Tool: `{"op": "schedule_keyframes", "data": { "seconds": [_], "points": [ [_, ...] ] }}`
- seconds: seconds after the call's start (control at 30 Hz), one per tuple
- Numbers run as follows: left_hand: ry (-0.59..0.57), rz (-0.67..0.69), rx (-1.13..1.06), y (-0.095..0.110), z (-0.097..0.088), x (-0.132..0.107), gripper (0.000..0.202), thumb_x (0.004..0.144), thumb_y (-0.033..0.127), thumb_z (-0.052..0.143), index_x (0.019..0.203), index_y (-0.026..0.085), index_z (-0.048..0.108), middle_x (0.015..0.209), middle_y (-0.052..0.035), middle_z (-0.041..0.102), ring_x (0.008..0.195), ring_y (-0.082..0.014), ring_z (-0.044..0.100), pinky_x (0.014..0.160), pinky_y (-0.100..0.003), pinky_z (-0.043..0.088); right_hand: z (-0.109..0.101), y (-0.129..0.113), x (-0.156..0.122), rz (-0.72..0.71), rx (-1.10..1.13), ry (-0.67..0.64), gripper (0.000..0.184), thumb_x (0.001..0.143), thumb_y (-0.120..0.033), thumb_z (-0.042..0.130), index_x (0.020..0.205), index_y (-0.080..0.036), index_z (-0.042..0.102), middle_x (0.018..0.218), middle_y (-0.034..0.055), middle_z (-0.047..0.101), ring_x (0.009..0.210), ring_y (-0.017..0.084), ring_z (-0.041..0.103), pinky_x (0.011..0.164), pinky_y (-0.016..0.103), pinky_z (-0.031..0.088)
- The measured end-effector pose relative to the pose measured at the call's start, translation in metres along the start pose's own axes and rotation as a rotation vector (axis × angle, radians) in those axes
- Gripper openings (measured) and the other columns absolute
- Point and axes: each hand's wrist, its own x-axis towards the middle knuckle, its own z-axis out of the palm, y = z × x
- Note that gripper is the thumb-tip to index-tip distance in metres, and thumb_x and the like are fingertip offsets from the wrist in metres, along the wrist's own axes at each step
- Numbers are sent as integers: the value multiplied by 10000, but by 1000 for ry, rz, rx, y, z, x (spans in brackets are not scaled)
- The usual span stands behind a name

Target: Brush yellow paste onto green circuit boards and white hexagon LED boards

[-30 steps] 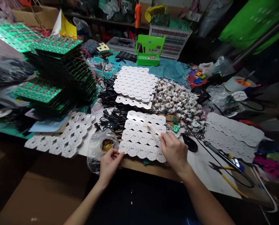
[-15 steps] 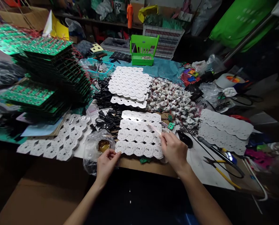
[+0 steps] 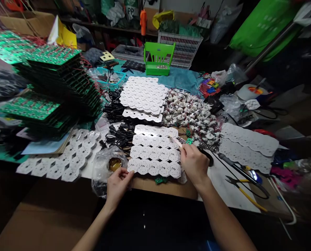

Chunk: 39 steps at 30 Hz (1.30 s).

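Note:
In front of me lies a stack of white circuit board panels, with scalloped edges and diamond-shaped cutouts. At its near left corner is my left hand, closed, thumb and fingers pinching the panel edge. My right hand is closed round a slim pale stick, perhaps a small brush. The stick slants over the right part of the panels, its tip at or just above the surface; contact cannot be made out. Beside my left hand, a clear plastic bag surrounds a round container with amber contents.
Behind are another white panel stack, black power cords and a heap of white parts. Tall green circuit boards stand left. At right lie a soldering iron, yellow-handled cutters and more white panels.
My right hand has shifted slightly, carrying the stick's tip a little rightward across the panels. My left hand stays at the corner. The whole view has moved slightly.

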Motion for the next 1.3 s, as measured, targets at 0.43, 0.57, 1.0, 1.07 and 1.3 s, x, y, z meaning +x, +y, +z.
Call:
{"op": "schedule_keyframes", "data": {
  "seconds": [0.43, 0.57, 1.0, 1.07, 1.3],
  "points": [
    [14, 22, 14, -3, 0, 1, 457, 655, 615, 757, 730, 183, 628, 557, 10, 590, 465, -137, 539, 452, -233, 410, 14, -20, 35, 35, -78, -94, 248, 997, -285, 456, 957, -152, 662, 947, 85, 635, 653, 114, 529, 530, 288, 139],
    [42, 54, 16, -3, 1, 2, 461, 637, 617, 767, 710, 181, 634, 563, 3, 595, 465, -135, 534, 447, -231, 403, 11, -33, 27, -73, -61, -117, 239, 992, -262, 456, 939, -154, 664, 895, 83, 628, 658, 118, 554, 526, 280, 157],
    [28, 48, -1, 1, 1, -1, 448, 650, 609, 758, 701, 181, 637, 562, -3, 599, 477, -138, 537, 455, -228, 402, 9, -67, 35, -171, -36, -160, 247, 993, -225, 421, 948, -148, 651, 874, 78, 626, 675, 139, 606, 509, 276, 187],
    [22, 42, -4, 1, 2, -1, 444, 655, 607, 755, 704, 181, 639, 563, -6, 601, 481, -140, 540, 458, -228, 404, 13, -71, 42, -143, -41, -171, 256, 999, -221, 404, 978, -147, 648, 904, 83, 631, 687, 142, 612, 517, 266, 205],
    [29, 59, 12, 0, 2, -1, 429, 669, 601, 743, 696, 188, 630, 564, -5, 603, 472, -144, 538, 456, -233, 404, 8, -85, 43, -195, -21, -164, 213, 983, -204, 434, 968, -146, 638, 891, 87, 632, 665, 134, 603, 509, 246, 238]
  ]
}}
